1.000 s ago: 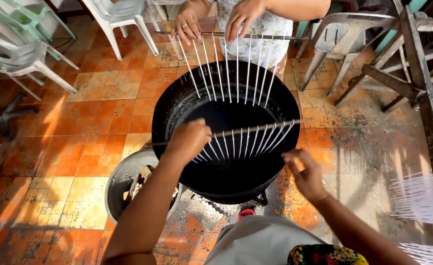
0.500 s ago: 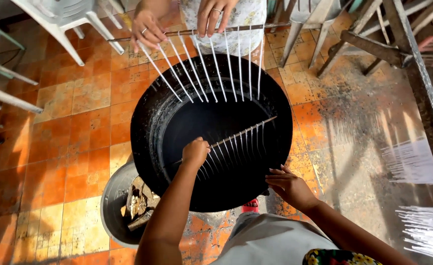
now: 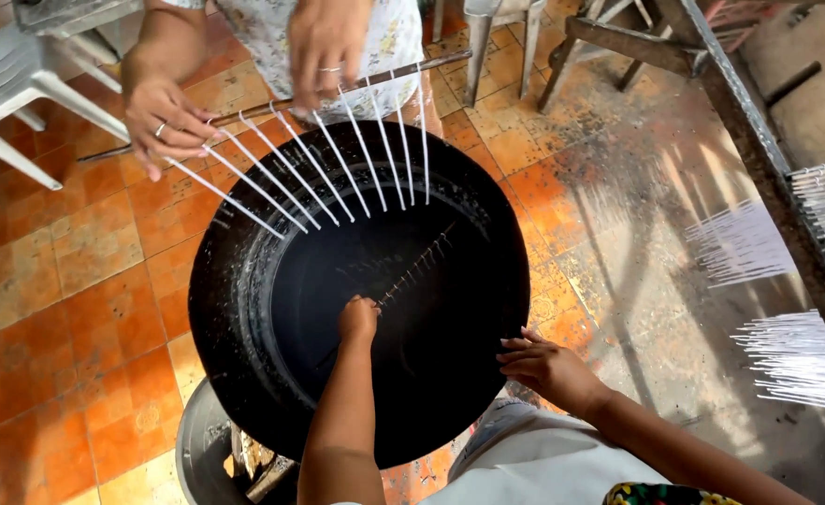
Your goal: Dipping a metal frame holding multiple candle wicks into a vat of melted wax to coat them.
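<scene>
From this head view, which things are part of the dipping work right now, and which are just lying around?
In use:
left hand holding the dipping stick
right hand at the black vat rim
co-worker's rod of white candles

Lying about:
white plastic chair
grey bucket
wooden rack
hanging candle rows

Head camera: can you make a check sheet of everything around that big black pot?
Surface: orange tiled floor, stained pale on one side.
Job's things: big black pot; rod of strings lowered inside it.
Clutter: grey bucket of scraps beside the pot.
Grippers: left hand grips the rod; right hand rests on the pot's rim.
Cables: nothing seen.
Surroundings: another person's hands hold a second rod of white strings; plastic chair; wooden rack.
</scene>
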